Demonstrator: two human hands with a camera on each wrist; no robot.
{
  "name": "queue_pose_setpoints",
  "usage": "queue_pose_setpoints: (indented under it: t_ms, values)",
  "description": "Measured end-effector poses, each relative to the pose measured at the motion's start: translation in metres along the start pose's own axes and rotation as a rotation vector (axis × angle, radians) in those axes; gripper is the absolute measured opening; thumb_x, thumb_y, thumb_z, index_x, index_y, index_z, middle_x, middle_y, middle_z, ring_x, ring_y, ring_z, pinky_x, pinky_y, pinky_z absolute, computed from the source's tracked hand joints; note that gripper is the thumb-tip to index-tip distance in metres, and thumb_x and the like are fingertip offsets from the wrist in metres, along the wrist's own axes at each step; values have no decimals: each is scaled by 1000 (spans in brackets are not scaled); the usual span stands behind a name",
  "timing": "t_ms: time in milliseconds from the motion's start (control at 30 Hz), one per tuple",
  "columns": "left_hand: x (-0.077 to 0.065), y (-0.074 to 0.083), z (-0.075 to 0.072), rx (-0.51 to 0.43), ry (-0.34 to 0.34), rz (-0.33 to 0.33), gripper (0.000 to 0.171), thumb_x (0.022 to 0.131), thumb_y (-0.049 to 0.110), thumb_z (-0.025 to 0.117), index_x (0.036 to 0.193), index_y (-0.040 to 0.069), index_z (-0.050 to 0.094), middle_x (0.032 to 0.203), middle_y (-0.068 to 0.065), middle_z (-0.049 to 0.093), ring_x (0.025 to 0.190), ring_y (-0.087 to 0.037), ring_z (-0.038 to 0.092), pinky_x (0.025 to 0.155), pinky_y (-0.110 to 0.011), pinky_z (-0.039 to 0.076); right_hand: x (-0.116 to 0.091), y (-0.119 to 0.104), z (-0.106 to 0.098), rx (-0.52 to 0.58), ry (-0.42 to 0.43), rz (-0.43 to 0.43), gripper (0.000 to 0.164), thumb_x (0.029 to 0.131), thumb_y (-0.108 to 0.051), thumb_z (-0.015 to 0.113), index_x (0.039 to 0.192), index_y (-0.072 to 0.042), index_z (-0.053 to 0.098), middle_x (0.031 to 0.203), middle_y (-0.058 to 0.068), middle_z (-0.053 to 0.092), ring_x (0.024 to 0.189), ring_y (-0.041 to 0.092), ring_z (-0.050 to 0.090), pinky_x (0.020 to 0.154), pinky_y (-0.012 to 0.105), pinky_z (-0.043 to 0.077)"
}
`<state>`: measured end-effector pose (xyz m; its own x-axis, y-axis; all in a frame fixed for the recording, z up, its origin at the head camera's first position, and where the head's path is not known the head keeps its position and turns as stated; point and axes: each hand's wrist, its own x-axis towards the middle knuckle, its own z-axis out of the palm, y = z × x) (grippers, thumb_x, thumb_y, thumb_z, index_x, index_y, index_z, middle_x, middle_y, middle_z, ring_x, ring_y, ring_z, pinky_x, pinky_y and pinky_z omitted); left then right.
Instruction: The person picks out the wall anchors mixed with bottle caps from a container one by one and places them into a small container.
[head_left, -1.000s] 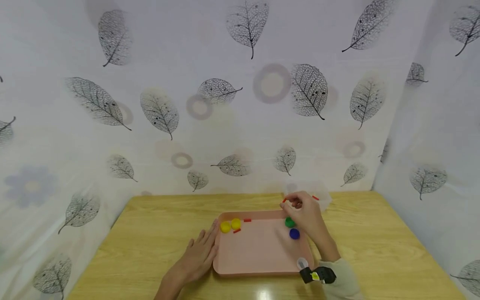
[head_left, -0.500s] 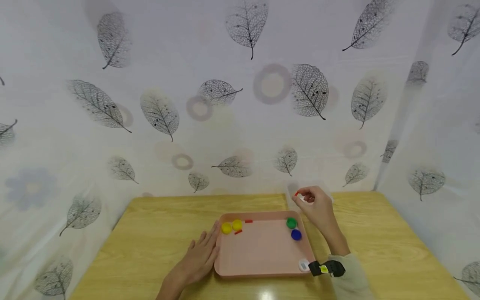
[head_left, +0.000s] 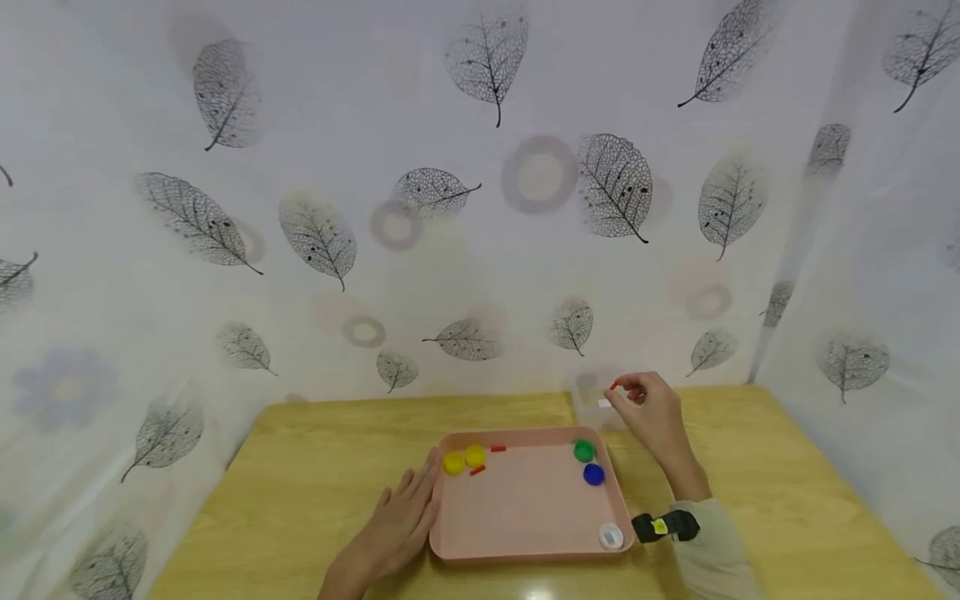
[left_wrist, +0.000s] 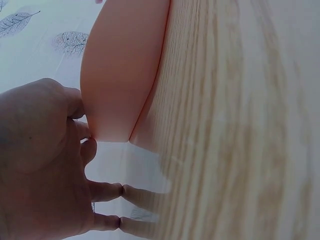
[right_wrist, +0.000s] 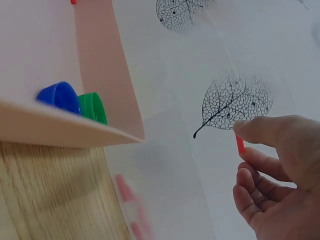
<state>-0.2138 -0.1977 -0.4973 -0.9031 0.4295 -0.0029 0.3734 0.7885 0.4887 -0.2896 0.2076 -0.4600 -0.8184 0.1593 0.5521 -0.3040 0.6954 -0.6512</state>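
Observation:
My right hand [head_left: 651,417] pinches a small red stick [right_wrist: 240,144] between thumb and forefinger, above a clear plastic box [head_left: 587,407] behind the tray. My left hand [head_left: 397,525] lies with straight fingers along the left side of the pink tray [head_left: 525,553], fingertips at its wall. In the tray's back left corner are two yellow caps [head_left: 464,459] and two red sticks [head_left: 498,449]. A green cap [head_left: 584,451] and a blue cap [head_left: 593,474] sit at its back right. A round white piece [head_left: 611,536] lies in the front right corner.
The tray stands on a wooden table [head_left: 315,467]. Behind the table hangs a pale curtain [head_left: 480,250] with a leaf print. Blurred red pieces [right_wrist: 131,202] show through the box's wall in the right wrist view.
My right hand has moved right, from over the tray's back edge to above the clear box, still pinching the red stick. The left hand stays at the tray's side.

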Motion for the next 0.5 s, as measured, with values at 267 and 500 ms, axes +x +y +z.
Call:
queue_pose_setpoints:
  t_ms: [267, 500]
  values:
    - [1, 0, 0, 5, 6, 9, 60, 113, 36, 32, 166, 14, 14, 171, -4, 15, 148, -51, 26, 107, -82, 17, 3, 16, -1, -55, 21, 20, 23, 86, -9, 83, 99, 6, 72, 94, 22, 65, 80, 34, 63, 69, 32, 51]
    - [1, 0, 0, 3, 8, 4, 60, 114, 35, 31, 167, 16, 12, 171, -1, 13, 149, -49, 24, 110, -80, 16, 3, 29, 3, -76, 37, 41, 22, 86, -10, 83, 98, 5, 72, 91, 18, 64, 79, 32, 62, 72, 38, 51]
